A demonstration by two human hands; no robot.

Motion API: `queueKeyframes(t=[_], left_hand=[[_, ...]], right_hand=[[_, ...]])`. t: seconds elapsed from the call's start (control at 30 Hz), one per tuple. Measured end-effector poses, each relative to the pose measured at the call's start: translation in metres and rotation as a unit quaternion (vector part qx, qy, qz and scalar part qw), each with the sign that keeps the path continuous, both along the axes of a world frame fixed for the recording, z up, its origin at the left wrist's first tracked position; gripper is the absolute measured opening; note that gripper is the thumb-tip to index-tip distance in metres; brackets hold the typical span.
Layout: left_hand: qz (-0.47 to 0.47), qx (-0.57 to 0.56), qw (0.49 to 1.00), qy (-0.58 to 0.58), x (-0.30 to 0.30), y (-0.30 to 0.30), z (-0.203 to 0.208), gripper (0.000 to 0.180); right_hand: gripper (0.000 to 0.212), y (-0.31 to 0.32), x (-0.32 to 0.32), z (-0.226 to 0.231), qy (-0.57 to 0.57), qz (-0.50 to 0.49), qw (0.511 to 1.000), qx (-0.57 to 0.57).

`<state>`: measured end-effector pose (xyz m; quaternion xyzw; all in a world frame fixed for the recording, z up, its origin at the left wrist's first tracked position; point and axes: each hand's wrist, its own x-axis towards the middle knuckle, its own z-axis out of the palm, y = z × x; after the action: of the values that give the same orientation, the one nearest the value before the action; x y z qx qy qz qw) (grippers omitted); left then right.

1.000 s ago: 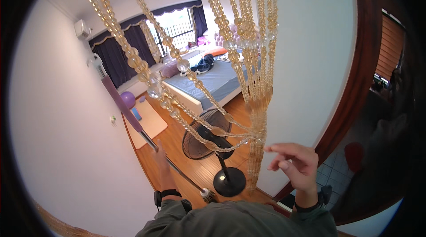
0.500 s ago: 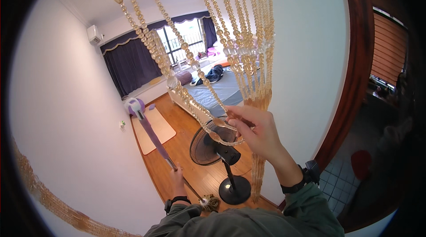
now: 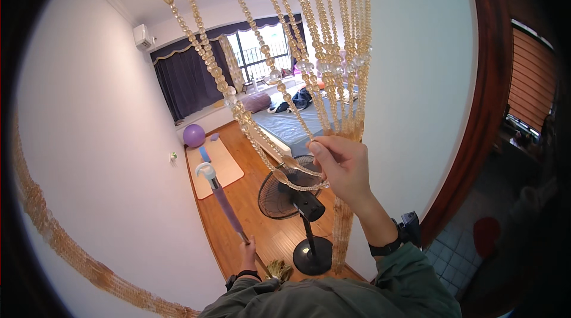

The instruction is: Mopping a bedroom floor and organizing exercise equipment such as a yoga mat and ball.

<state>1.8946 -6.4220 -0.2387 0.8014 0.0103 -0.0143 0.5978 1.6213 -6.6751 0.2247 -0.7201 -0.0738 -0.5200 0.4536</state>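
Note:
Strands of a gold bead curtain (image 3: pixel 231 98) hang in front of me. My right hand (image 3: pixel 344 166) is closed on several of them, thumb and fingers pinched together. Some strands slant in from the left and loop below the fingers; others bunch behind the hand and hang down past it. Lower left, my left hand (image 3: pixel 248 252) is wrapped round the pole of a mop (image 3: pixel 227 208), which has a purple grip and a white hooked top. The mop stands tilted, its stringy yellowish head (image 3: pixel 279 269) near the floor and partly hidden by my sleeve.
A black standing fan (image 3: pixel 312 255) is just beyond my hands. Behind it are a bed (image 3: pixel 282 124), a beige mat (image 3: pixel 229 169) and a purple ball (image 3: pixel 194 136). More gathered beads (image 3: pixel 89 267) hang at the left wall; a dark wooden door frame (image 3: pixel 485 110) stands right.
The mop's top has tilted lower and nearer, uncovering the purple ball behind it. My right hand still pinches the strands, and the view has shifted slightly.

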Motion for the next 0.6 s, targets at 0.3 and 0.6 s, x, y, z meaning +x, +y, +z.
queueKeyframes(t=[0.3,0.6], left_hand=[[0.015,0.001,1.000,0.024,-0.004,0.001,-0.009,0.045],[0.036,0.034,0.998,0.028,0.001,0.008,-0.023,0.049]], right_hand=[[0.032,-0.006,0.000,0.000,0.056,0.163,0.982,0.075],[0.035,-0.003,0.000,0.000,0.037,0.175,0.978,0.107]])
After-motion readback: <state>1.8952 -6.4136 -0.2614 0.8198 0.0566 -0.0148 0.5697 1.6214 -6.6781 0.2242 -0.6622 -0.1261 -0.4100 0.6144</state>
